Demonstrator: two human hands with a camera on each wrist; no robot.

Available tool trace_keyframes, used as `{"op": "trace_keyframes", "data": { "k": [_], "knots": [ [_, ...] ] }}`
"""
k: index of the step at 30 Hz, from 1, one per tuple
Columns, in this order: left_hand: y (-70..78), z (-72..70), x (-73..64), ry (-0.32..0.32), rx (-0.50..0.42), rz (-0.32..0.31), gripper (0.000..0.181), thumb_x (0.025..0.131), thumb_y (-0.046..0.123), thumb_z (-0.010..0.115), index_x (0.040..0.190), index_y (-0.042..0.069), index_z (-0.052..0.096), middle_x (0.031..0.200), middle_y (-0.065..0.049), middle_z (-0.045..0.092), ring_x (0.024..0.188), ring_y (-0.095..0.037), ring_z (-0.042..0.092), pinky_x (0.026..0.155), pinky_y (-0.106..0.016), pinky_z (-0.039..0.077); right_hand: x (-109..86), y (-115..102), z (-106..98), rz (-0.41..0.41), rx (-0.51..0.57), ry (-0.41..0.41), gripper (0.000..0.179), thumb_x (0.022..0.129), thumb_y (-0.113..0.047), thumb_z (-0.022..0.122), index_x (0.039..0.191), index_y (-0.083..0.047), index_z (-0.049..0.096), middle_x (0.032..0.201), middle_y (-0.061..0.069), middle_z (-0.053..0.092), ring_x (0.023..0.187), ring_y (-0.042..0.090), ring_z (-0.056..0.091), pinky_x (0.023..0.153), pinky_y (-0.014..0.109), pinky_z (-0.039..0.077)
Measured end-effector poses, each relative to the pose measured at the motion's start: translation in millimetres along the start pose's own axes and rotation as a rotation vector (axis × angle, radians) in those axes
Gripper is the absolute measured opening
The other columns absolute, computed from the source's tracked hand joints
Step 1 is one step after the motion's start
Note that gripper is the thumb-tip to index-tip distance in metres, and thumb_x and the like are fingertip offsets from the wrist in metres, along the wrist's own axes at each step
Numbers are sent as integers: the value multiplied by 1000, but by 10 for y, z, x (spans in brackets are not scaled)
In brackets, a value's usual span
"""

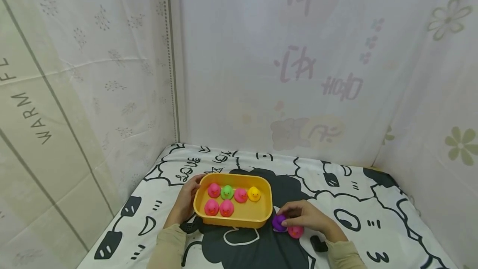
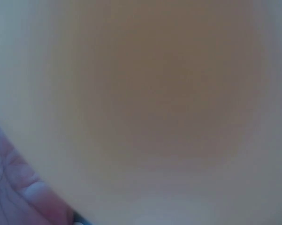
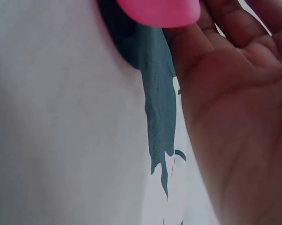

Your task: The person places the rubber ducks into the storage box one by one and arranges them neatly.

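Observation:
A yellow plastic tray stands on the cloth with several small rubber ducks in it: pink ones, a green duck and a yellow duck. My left hand holds the tray at its left end; up close in the left wrist view, the tray wall is a blur. To the right of the tray, my right hand pinches a purple duck between thumb and fingers, low over the cloth. Beside it, under the hand, is a pink duck, seen partly in the right wrist view.
A white cloth with black cartoon drawings covers the surface. Pale printed curtains hang behind it and at both sides. A dark band shows near my right wrist.

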State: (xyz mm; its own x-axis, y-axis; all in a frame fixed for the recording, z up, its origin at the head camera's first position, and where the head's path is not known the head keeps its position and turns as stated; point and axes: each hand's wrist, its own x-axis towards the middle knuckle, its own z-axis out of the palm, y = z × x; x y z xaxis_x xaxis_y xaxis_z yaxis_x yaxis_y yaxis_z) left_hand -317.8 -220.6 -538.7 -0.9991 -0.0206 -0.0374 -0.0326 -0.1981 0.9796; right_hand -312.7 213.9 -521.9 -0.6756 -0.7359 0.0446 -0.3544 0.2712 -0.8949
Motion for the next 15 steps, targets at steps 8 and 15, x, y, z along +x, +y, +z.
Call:
{"op": "trace_keyframes", "data": {
  "k": [8,15],
  "knots": [
    [-12,0,-13,-13,3,6,51,93,10,37,141,8,53,141,-13,53,125,-33,53,102,-40,49,-32,116,-23,7,-19,91,27,89,-16,74,115,-11,70,115,8,70,105,21,69,91,27,54],
    [-16,-21,-6,-12,-2,9,51,93,10,37,140,7,54,141,-12,53,125,-32,53,101,-36,50,-23,123,-19,0,-14,71,28,90,-17,74,117,-11,70,116,9,70,105,22,70,90,28,54]
  ]
}}
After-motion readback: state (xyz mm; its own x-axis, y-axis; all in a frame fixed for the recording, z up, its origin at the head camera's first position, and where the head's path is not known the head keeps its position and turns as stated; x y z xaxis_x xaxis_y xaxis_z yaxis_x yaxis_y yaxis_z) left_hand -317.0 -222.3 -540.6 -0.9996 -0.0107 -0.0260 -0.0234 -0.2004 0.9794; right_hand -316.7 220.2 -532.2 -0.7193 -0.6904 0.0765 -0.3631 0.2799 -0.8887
